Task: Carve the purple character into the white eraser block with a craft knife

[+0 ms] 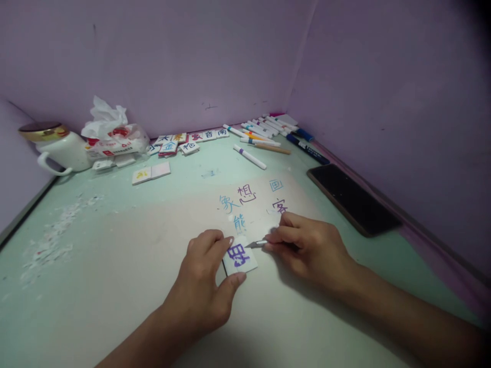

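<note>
A small white square tile (249,262) with a purple character drawn on it lies on the table. My left hand (207,278) grips it between thumb and fingers at its left side. My right hand (307,245) is closed around a craft knife (258,244), whose blade tip is at the tile's right edge, by the purple strokes. Whether the blade touches the tile I cannot tell. Just beyond the tile, blue and purple characters (245,194) are written on the tabletop. The knife's handle is mostly hidden in my right hand.
Against the back wall are several lettered tiles (168,147), a tissue pack (115,143) and a white mug (69,153). Several markers (250,157) lie at the back right, near a dark phone (353,199). White scraps (57,240) are scattered at left.
</note>
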The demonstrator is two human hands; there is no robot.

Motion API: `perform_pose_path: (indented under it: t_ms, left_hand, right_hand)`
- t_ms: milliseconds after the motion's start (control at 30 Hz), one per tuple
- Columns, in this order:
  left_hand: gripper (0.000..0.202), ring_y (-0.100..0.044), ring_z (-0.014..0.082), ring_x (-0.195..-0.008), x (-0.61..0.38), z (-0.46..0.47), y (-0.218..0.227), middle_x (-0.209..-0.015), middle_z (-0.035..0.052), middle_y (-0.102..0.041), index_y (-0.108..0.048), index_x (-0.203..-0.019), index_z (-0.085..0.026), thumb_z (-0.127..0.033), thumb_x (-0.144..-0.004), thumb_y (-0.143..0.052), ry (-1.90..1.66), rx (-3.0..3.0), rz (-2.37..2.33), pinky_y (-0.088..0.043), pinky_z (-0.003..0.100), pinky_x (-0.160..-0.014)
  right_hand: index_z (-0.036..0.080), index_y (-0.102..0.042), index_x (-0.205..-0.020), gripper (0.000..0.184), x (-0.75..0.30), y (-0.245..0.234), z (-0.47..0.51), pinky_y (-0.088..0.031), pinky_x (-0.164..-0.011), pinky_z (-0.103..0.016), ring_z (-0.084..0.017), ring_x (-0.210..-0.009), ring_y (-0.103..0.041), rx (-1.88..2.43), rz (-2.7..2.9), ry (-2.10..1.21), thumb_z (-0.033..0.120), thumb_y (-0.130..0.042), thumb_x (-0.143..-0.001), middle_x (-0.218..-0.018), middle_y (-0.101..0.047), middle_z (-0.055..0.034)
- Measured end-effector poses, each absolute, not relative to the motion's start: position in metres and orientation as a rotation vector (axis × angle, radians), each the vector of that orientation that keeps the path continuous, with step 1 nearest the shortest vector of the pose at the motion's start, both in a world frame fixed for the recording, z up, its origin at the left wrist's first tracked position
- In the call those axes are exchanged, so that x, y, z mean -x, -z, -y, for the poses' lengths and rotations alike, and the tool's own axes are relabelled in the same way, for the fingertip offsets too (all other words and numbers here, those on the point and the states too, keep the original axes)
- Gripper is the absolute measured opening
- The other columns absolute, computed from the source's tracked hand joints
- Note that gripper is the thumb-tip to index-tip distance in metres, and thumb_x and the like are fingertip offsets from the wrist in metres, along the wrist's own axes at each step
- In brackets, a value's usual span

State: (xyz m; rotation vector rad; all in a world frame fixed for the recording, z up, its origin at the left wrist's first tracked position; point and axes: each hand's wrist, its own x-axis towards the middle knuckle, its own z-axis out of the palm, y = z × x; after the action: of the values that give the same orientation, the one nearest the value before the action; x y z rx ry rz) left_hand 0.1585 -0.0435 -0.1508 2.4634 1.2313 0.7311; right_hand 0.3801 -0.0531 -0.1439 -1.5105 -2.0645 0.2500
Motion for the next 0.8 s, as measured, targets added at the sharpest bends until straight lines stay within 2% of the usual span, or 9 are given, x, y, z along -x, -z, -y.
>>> perform_pose_path:
  t_ms: [367,600,800]
  left_hand:
    - [0.035,-0.058,0.0292,-0.099,-0.1588,0.0415,0.1457,-0.11,0.018,-0.057,-0.058,-0.109,-0.009,-0.027,-0.078,-0.056,-0.691,-2.486,-1.19,-0.054,0.046,-0.081]
    - [0.035,-0.059,0.0298,-0.099,-0.159,0.0411,0.1467,-0.11,0.0166,-0.058,-0.059,-0.108,-0.011,-0.027,-0.077,-0.058,-0.721,-2.469,-1.204,-0.054,0.046,-0.081]
    - [0.036,-0.058,0.03,-0.101,-0.1591,0.0412,0.1466,-0.111,0.0183,-0.057,-0.059,-0.108,-0.008,-0.027,-0.078,-0.057,-0.701,-2.473,-1.203,-0.054,0.047,-0.082]
  right_hand:
    - [0.02,-0.071,-0.074,0.009,-0.3761,0.1497,0.0531,-0.03,-0.05,-0.024,-0.011,-0.055,-0.052,1.528,1.988,-0.236,0.023,-0.064,-0.078,-0.064,-0.059,0.0007]
    - [0.02,-0.071,-0.073,0.01,-0.3739,0.1495,0.0535,-0.029,-0.049,-0.024,-0.011,-0.054,-0.052,1.574,1.977,-0.202,0.024,-0.063,-0.078,-0.063,-0.059,0.0003]
    - [0.02,-0.072,-0.072,0.012,-0.3718,0.1488,0.0547,-0.029,-0.05,-0.025,-0.012,-0.055,-0.052,1.61,1.957,-0.204,0.025,-0.062,-0.078,-0.063,-0.058,-0.0002]
